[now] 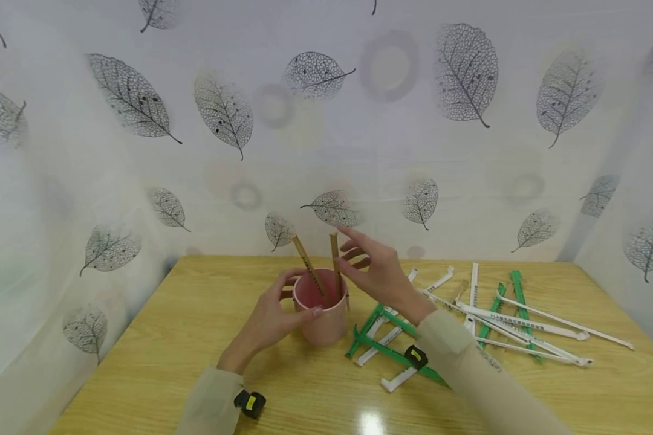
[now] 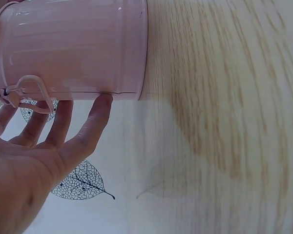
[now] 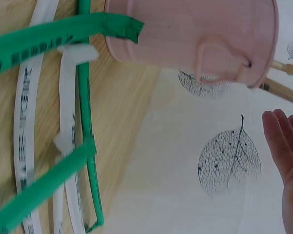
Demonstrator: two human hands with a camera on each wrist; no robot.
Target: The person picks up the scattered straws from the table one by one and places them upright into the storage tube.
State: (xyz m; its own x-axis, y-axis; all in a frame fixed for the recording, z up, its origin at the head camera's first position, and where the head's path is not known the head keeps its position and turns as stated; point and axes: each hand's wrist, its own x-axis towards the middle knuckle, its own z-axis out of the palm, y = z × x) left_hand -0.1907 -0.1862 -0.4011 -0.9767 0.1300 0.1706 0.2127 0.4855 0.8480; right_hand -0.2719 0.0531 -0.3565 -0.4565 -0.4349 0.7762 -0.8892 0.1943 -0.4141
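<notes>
A pink pail (image 1: 325, 329) with small wire handles stands upright on the table. My left hand (image 1: 269, 320) holds it, the thumb over the near rim and the fingers around the far left side, as the left wrist view also shows on the pail's wall (image 2: 73, 53). Two brown printed sticks, like wrapped straws, lean inside: a left stick (image 1: 307, 260) and a right stick (image 1: 335, 257). Beside the right one is my right hand (image 1: 378, 272), its fingers spread. In the right wrist view those fingers (image 3: 278, 139) are straight, apart from the brown sticks (image 3: 283, 92).
Right of the pail lie several green sticks (image 1: 385, 350) and white sticks (image 1: 514, 320) in a loose crossed pile, some with bent ends. One brown stick (image 1: 459, 291) lies among them. Behind the wooden table (image 1: 158, 362) hangs a leaf-printed curtain (image 1: 381, 163).
</notes>
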